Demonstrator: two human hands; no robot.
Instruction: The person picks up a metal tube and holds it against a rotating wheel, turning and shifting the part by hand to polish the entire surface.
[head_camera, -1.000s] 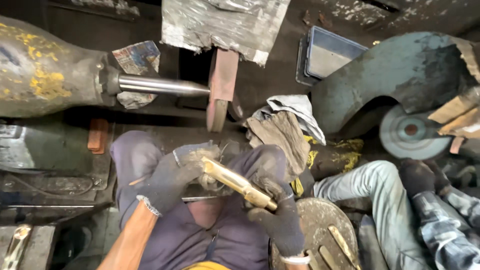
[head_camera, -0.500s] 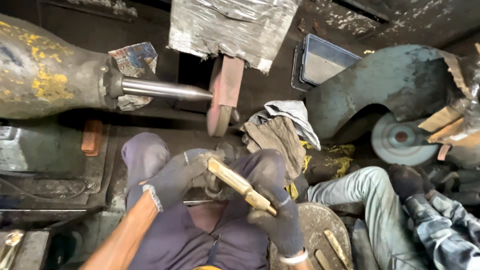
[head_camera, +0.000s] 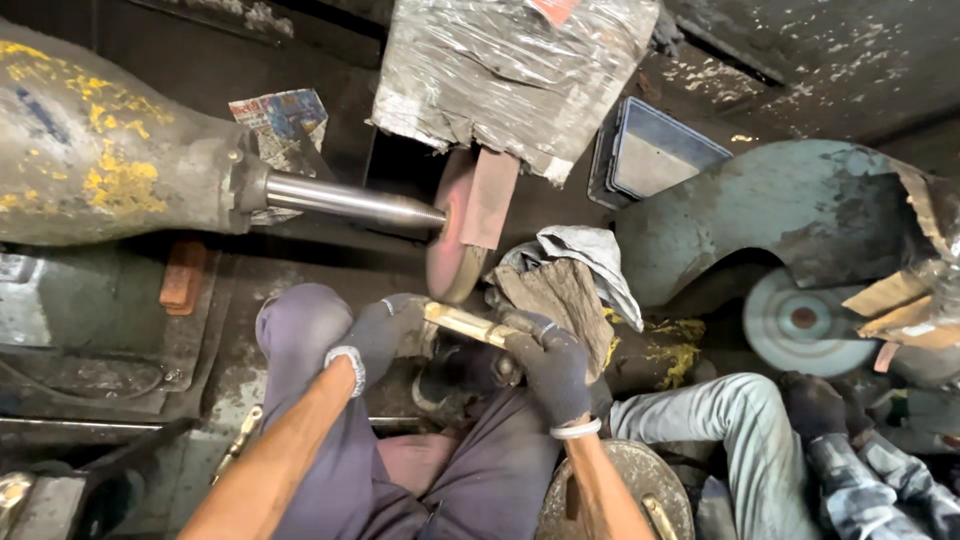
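Both hands had carried the brass piece (head_camera: 470, 323) up from my lap since the earlier frames, and its upper edge now sat against the lower rim of the pink grinding wheel (head_camera: 452, 235).

At far left lay the grey motor housing (head_camera: 100, 150), flecked with yellow, its steel shaft (head_camera: 350, 202) running right into the wheel. Below it a small reddish block (head_camera: 183, 275) rested on the dark machine base (head_camera: 90, 320). My left hand (head_camera: 385, 330), in a dark glove, had its fingers closed around the left end of the brass piece, just under the wheel. Above the wheel hung a guard wrapped in plastic film (head_camera: 510, 75).

My right hand (head_camera: 550, 365), gloved too, had its fingers wrapped tight on the right end of the piece, so the bar lay nearly level between both fists, above my knees. Just behind that hand a heap of grimy rags (head_camera: 570, 275) lay beside the wheel. Farther right stood a blue-grey tray (head_camera: 655, 160), tilted on edge, then a green curved guard (head_camera: 790, 215) over a grey wheel (head_camera: 805, 320). Another person's leg in light jeans (head_camera: 730, 420) was at lower right.
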